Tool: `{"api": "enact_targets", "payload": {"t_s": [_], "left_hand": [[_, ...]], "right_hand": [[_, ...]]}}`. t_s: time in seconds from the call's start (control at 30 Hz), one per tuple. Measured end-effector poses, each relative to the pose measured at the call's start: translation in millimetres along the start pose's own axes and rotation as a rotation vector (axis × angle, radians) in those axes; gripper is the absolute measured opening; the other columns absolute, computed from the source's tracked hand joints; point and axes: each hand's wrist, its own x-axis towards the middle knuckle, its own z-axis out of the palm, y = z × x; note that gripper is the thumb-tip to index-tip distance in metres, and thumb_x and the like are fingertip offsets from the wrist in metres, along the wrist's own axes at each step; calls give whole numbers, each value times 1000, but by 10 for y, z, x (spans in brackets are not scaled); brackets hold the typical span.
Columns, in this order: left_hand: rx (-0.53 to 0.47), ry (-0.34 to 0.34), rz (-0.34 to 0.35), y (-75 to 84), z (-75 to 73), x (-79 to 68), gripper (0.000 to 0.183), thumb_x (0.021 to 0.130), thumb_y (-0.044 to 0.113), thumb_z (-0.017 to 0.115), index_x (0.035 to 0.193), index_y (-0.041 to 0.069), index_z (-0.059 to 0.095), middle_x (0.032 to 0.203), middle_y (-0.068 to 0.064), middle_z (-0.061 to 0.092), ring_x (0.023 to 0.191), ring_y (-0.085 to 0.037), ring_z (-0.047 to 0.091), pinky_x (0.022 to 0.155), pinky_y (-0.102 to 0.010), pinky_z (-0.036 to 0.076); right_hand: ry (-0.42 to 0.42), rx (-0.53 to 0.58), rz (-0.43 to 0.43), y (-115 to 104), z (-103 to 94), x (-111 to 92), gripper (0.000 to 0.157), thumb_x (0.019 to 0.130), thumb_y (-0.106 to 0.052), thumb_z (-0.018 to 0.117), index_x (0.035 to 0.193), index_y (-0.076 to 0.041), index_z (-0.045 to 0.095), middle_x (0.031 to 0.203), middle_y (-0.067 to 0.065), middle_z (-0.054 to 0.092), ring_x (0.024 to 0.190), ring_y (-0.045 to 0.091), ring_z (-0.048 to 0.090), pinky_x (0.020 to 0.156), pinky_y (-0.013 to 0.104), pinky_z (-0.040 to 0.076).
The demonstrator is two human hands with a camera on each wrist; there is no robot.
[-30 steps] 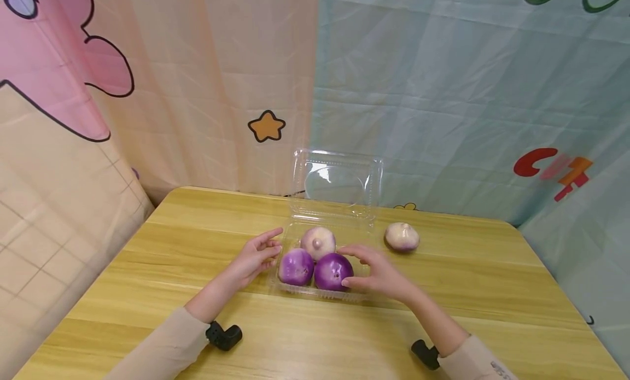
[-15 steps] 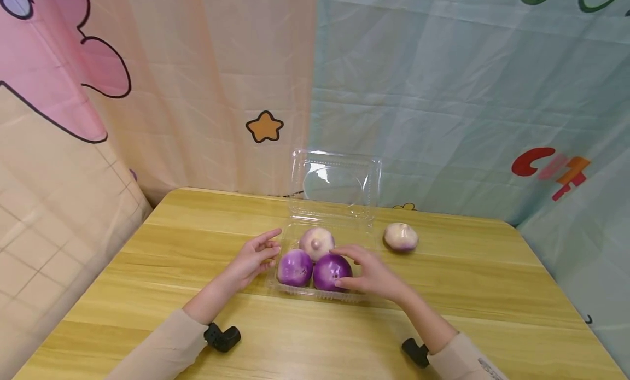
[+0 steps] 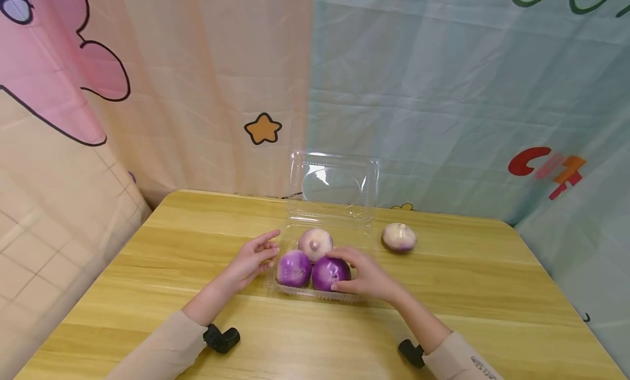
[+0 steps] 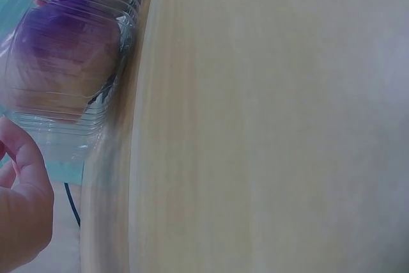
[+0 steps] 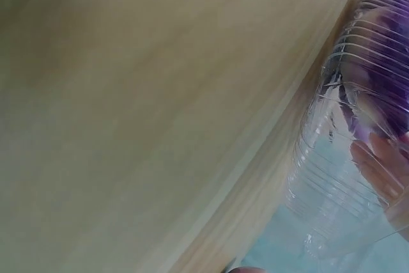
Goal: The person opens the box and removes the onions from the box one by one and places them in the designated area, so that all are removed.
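Three purple-and-white turnips sit in a clear plastic clamshell box (image 3: 320, 296) in the head view. My right hand (image 3: 366, 276) reaches into the box and holds the front right turnip (image 3: 328, 273), with fingertips over its top and thumb at its near side. Beside it lies the front left turnip (image 3: 293, 269). Behind both is a paler turnip (image 3: 315, 242), nub up. My left hand (image 3: 251, 264) is at the box's left edge, fingers loosely extended; whether it touches the rim I cannot tell. The right wrist view shows the right fingers (image 5: 380, 167) through the box wall.
One more turnip (image 3: 399, 237), mostly white, lies on the wooden table (image 3: 472, 281) to the right of the box. The clear lid (image 3: 334, 186) stands raised behind the box. A printed curtain (image 3: 418, 95) hangs along the table's back edge.
My right hand has moved a little left and closed in on the front right turnip. The left hand, the box and the other turnips stay in place; the view shifts slightly.
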Motion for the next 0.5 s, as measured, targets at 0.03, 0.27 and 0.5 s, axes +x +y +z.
{"api": "enact_targets", "payload": {"t_s": [0.03,0.27,0.5], "left_hand": [[1,1,0,-2,1,-2,54,94,1,49,144,3,30,100,-3,45,74,-7,48,65,-16,46],[-3,5,-8,-9,13,8,54,94,0,50,144,3,30,101,-4,46,75,-7,48,65,-16,46],[0,8,-12,-8,9,15,54,94,0,49,144,3,30,101,-4,45,75,-8,47,65,-16,46]], "right_hand": [[0,2,4,0,6,0,61,74,-18,78,128,-5,53,129,16,52,119,33,47,97,50,40],[9,1,31,17,35,5,60,74,-18,78,128,-5,53,127,15,53,116,32,50,94,47,44],[-4,18,47,13,35,7,63,73,-18,79,129,-6,52,128,14,52,115,31,50,92,45,46]]}}
